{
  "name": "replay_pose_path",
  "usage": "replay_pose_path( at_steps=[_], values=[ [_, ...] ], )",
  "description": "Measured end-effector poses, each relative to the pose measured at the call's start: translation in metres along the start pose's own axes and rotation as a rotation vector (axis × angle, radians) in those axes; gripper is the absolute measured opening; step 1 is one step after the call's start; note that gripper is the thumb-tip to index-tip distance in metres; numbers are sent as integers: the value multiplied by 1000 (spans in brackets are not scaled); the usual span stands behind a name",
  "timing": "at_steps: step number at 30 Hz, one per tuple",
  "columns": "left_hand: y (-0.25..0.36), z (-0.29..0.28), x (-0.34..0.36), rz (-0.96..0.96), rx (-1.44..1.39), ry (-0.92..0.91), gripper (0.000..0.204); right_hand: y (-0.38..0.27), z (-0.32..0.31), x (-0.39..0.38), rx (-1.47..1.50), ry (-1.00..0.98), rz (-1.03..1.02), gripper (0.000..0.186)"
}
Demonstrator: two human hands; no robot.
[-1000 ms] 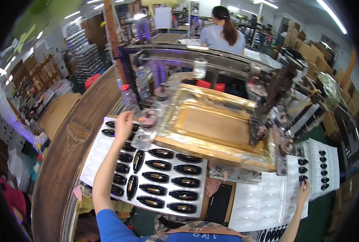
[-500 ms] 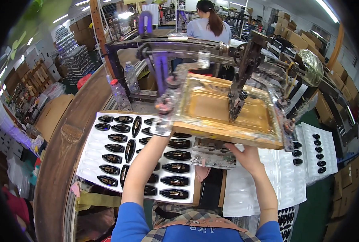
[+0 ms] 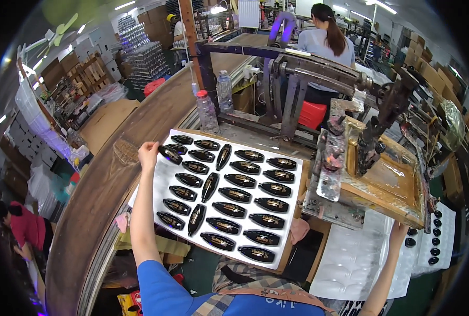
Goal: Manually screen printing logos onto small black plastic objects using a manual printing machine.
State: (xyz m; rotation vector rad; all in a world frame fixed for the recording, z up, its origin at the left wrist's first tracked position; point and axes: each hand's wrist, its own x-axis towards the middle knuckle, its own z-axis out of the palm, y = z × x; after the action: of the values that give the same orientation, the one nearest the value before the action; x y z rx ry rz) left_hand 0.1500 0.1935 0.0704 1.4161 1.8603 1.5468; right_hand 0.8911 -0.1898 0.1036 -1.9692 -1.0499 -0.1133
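My left hand (image 3: 149, 154) pinches the end of a glossy black bottle-shaped piece (image 3: 170, 154) at the far left edge of a white moulded tray (image 3: 163, 181). Several like pieces with gold print lie in that tray, most in slanted columns, a few turned upright. At the right, my right hand (image 3: 398, 230) reaches up to the near edge of a wooden-framed printing screen (image 3: 403, 181). The frame hides its fingers, so what they touch does not show. The screen sits in a paint-stained metal press (image 3: 335, 181).
A second white tray (image 3: 345, 258) lies under my right forearm, beside a tray holding small black ovals (image 3: 435, 233). Two clear plastic bottles (image 3: 207, 113) stand behind the full tray. A curved wooden bench (image 3: 95, 189) runs along the left. Ahead, another person (image 3: 326, 39) faces away.
Both hands have left the screen frame's near side. The left is now at the tray's far left with a black piece; the right has moved further right. My view has turned left.
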Motion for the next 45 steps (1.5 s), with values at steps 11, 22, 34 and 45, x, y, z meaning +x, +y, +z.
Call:
replay_pose_path(
  at_steps=[11,22,34,45],
  values=[
    [-75,6,16,-151,407,113,22,197,-80,6,-760,2,316,46],
    [78,90,-75,439,145,-269,18,195,-87,-7,-444,163,9,28],
    [279,209,-225,614,-678,-878,22,-135,1,-45,234,-236,-88,27],
    [247,134,-171,48,-876,-922,18,-226,72,-39,46,-543,-337,37]
  ],
)
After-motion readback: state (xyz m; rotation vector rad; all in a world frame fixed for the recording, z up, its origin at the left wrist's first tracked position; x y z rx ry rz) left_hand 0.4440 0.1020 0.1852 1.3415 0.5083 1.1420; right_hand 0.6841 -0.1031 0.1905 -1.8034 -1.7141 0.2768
